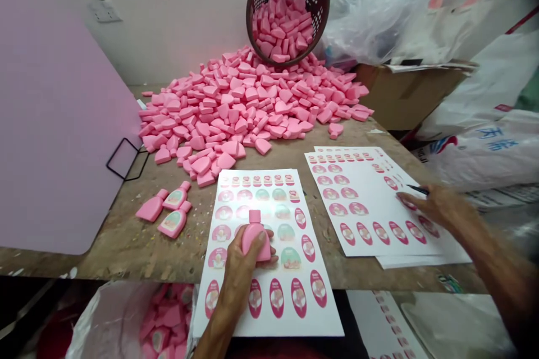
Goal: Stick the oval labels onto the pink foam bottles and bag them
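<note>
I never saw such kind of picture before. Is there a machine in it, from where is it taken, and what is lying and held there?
There is no machine, only a person's two bare hands. The one picture comes from a camera worn on the person's head, looking forward and down.

The left hand holds a pink bottle-shaped piece above a sticker sheet. The right hand, over more sticker sheets, seems to hold a thin dark tool.

On the wooden table also lie a big heap of pink pieces, with a tipped brown basket behind, and, at the left, two labelled pieces beside a plain one.
</note>
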A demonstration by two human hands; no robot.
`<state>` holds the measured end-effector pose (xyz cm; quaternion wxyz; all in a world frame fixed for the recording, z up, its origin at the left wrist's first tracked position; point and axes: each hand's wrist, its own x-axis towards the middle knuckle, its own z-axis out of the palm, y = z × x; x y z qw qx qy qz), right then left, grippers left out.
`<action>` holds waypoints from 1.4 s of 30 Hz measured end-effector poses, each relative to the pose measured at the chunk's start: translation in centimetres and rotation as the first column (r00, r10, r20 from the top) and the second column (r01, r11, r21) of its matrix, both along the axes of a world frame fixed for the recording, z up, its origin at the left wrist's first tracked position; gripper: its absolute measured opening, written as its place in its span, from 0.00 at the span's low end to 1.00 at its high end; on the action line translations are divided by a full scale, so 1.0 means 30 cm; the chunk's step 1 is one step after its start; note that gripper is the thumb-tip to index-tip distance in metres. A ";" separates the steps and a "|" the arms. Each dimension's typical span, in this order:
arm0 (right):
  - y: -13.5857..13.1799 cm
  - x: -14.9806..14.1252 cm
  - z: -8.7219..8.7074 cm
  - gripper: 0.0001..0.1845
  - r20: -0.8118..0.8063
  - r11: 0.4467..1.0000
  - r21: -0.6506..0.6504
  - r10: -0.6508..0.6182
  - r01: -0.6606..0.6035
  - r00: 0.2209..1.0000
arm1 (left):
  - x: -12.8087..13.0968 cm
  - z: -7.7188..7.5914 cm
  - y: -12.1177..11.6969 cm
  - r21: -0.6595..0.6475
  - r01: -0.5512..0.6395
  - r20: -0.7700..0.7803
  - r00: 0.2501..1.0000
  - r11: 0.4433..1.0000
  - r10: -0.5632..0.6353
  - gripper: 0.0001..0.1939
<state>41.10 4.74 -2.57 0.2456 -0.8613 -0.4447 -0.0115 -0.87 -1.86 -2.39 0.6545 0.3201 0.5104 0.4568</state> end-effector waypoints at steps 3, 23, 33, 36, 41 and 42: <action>0.001 -0.202 -0.004 0.20 -0.052 0.978 -0.014 0.209 -0.210 0.976 | -0.009 0.029 0.026 0.027 0.007 -0.070 0.998 1.000 -0.006 0.20; 0.116 -0.748 -0.134 0.06 0.150 0.732 0.101 0.658 -0.674 0.738 | 0.078 -0.039 0.321 0.127 0.177 -0.061 0.984 0.976 -0.170 0.19; 0.115 -0.752 -0.142 0.06 0.186 0.757 0.134 0.615 -0.640 0.766 | 0.076 -0.052 0.324 0.147 0.184 -0.072 0.982 0.972 -0.175 0.20; 0.122 -0.747 -0.145 0.06 0.180 0.753 0.130 0.622 -0.645 0.762 | 0.075 -0.056 0.325 0.146 0.186 -0.078 0.981 0.972 -0.176 0.20; 0.130 -0.749 -0.152 0.09 0.195 0.763 0.125 0.608 -0.635 0.769 | 0.075 -0.054 0.323 0.159 0.192 -0.091 0.980 0.968 -0.179 0.20; 0.127 -0.754 -0.152 0.10 0.208 0.762 0.125 0.607 -0.636 0.767 | 0.076 -0.052 0.323 0.159 0.187 -0.090 0.981 0.969 -0.174 0.19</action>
